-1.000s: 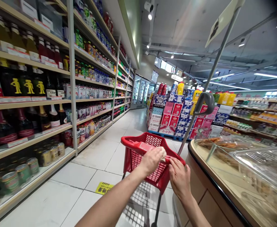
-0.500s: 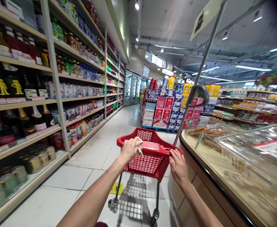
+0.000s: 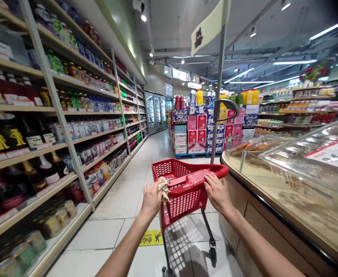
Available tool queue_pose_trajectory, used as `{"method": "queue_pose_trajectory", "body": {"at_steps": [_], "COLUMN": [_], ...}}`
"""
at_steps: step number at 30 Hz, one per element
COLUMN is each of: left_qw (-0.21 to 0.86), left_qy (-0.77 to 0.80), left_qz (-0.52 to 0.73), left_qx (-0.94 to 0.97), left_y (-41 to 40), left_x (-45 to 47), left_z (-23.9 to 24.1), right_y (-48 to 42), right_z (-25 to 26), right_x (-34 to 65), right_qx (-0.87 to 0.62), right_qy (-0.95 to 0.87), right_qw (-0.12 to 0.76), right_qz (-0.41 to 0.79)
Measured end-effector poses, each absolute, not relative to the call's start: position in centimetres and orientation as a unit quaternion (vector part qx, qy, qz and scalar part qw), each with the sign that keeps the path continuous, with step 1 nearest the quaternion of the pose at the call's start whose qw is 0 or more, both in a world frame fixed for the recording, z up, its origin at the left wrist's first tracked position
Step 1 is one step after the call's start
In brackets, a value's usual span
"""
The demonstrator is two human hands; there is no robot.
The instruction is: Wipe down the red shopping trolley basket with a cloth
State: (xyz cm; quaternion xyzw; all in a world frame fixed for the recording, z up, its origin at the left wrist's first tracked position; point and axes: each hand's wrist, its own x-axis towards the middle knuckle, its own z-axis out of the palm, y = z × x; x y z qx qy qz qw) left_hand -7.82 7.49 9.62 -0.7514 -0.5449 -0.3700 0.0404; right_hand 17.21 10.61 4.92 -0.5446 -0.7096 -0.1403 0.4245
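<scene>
A red plastic shopping cart (image 3: 183, 207) on thin dark legs stands in front of me, its basket angled to the left. My left hand (image 3: 152, 198) is closed around a crumpled off-white cloth (image 3: 163, 188) at the left end of the cart's handle. Whether its fingers also grip the handle I cannot tell. Farther right, my right hand (image 3: 217, 192) lies over the red handle with its fingers curled onto it. The basket's bottom is mostly hidden behind the handle.
Drink shelves (image 3: 82, 111) run along the left. A curved bakery counter (image 3: 252, 188) with clear covers stands close on the right. Ahead are stacked drink boxes (image 3: 197, 132) and a grey pole (image 3: 218, 88) with a hooked handle. A yellow sticker (image 3: 151, 237) marks the tiled floor.
The cart has swung so its basket points left and its handle's right end reaches nearer the counter. Both hands have moved with it, the left one lower and slightly left.
</scene>
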Motion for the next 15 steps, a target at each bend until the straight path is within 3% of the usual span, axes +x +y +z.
{"method": "queue_pose_trajectory", "body": {"at_steps": [9,13,15], "left_qw": [-0.045,-0.049,-0.054], "left_qy": [-0.364,-0.294,-0.334], "left_qz": [-0.372,-0.39,-0.394], "left_qx": [-0.852,-0.871,-0.855], "left_y": [5.8,6.2,7.2], "left_x": [-0.1,0.8,-0.8], "left_z": [10.3,8.3,6.6], "right_y": [10.7,9.0,7.9], "right_z": [4.9,4.3,3.9], "right_x": [17.0,19.3,20.0], "right_qx": [-0.499,-0.501,-0.481], "right_qy": [-0.674,-0.669,-0.676], "right_qw": [0.542,0.547,0.557], "right_qz": [-0.045,-0.051,-0.043]}}
